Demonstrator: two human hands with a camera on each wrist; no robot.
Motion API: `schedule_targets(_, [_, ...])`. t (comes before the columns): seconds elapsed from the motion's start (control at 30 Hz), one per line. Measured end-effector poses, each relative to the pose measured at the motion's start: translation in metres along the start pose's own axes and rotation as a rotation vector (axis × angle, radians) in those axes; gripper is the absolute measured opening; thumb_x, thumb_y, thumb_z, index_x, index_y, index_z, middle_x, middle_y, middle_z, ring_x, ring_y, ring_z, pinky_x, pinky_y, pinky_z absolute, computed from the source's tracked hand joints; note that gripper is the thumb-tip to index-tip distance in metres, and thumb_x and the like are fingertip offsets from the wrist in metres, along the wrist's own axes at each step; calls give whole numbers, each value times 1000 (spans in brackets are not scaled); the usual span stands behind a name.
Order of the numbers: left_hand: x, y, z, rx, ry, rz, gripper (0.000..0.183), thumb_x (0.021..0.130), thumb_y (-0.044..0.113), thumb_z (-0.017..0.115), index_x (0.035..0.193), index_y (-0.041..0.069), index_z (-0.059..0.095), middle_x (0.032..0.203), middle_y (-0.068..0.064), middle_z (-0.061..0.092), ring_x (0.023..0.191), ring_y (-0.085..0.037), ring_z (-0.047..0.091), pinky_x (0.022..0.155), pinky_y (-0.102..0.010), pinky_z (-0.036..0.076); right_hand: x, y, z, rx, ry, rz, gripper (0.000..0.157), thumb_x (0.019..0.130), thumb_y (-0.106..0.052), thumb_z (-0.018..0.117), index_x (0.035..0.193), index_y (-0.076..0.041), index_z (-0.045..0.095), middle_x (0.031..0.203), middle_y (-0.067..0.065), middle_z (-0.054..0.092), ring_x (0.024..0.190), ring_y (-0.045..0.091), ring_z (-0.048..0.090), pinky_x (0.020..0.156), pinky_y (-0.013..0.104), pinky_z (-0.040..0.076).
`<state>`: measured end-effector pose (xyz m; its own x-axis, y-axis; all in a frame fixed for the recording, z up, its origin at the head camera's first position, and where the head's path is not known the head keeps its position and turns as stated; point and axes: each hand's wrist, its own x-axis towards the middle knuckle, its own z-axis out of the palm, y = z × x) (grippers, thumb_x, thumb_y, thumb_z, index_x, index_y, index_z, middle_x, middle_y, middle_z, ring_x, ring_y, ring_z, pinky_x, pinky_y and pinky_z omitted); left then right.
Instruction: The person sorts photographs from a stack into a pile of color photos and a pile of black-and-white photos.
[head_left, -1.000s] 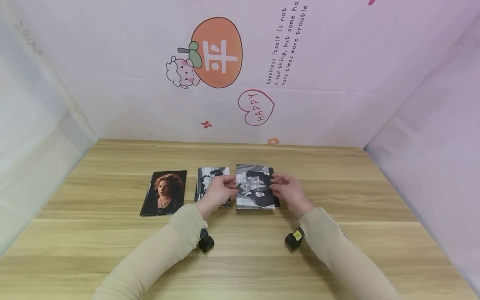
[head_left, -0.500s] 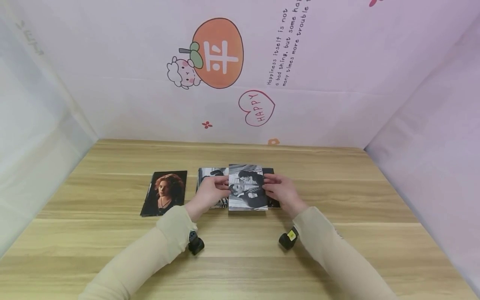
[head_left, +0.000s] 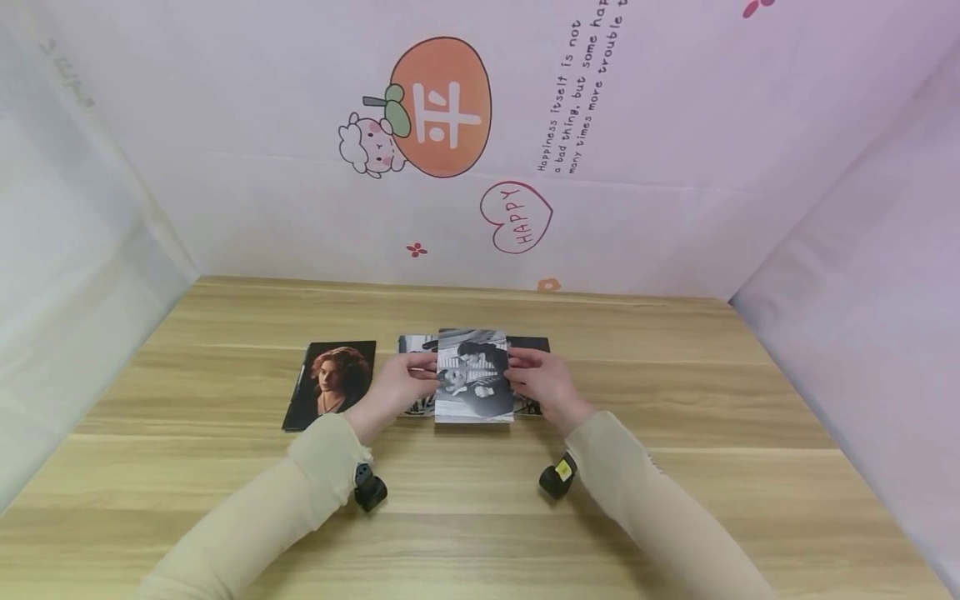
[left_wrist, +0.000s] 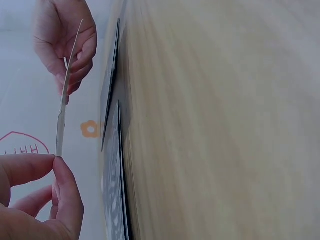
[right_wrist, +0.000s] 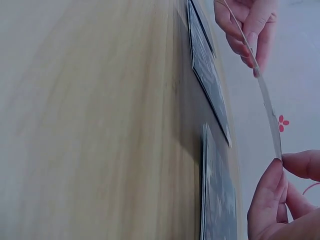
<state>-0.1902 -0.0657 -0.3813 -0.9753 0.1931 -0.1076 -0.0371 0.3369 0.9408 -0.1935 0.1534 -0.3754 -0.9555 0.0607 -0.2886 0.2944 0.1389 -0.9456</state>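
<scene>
A black-and-white photo card (head_left: 474,375) is held off the table between the two hands. The left hand (head_left: 393,387) pinches its left edge between thumb and fingers, and the right hand (head_left: 551,387) pinches the right edge. Seen edge-on in the left wrist view, the photo card (left_wrist: 62,122) is thin and slightly bowed; whether it is one card or several is unclear. Below it, partly covered, lie a middle photo pile (head_left: 417,342) and a right, darker photo pile (head_left: 532,343).
To the left, a photo pile (head_left: 337,383) topped by a portrait with red hair lies on the wooden table (head_left: 480,533). A printed white cloth (head_left: 637,233) stands behind the table, with pale cloth on both sides.
Both hands have moved left together with the photo card. It has slid from over the right pile to between the middle and right piles, uncovering more of the right one.
</scene>
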Motion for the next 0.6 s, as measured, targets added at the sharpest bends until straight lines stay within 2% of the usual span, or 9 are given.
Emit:
schedule_targets(0.17, [-3, -3, -11, 52, 20, -2, 47, 83, -5, 62, 129, -6, 53, 116, -22, 62, 105, -31, 62, 80, -28, 55, -1, -3, 11, 1, -8, -13, 45, 86, 7, 59, 130, 1, 53, 118, 17, 58, 98, 17, 59, 92, 32, 53])
schedule_targets(0.43, [-6, -5, -29, 89, 25, -21, 46, 84, -5, 62, 129, -6, 53, 118, -22, 60, 106, -31, 62, 84, -29, 55, 2, -5, 29, -33, -32, -65, 45, 83, 8, 59, 128, 2, 55, 115, 19, 61, 85, 12, 61, 77, 25, 57])
schedule_targets(0.6, [-2, -7, -37, 84, 24, -45, 46, 85, -6, 60, 131, -7, 51, 120, -23, 58, 107, -31, 61, 83, -28, 55, 6, -9, 38, -55, -37, -53, 46, 84, 7, 60, 129, 0, 55, 117, 18, 60, 91, 16, 62, 81, 27, 56])
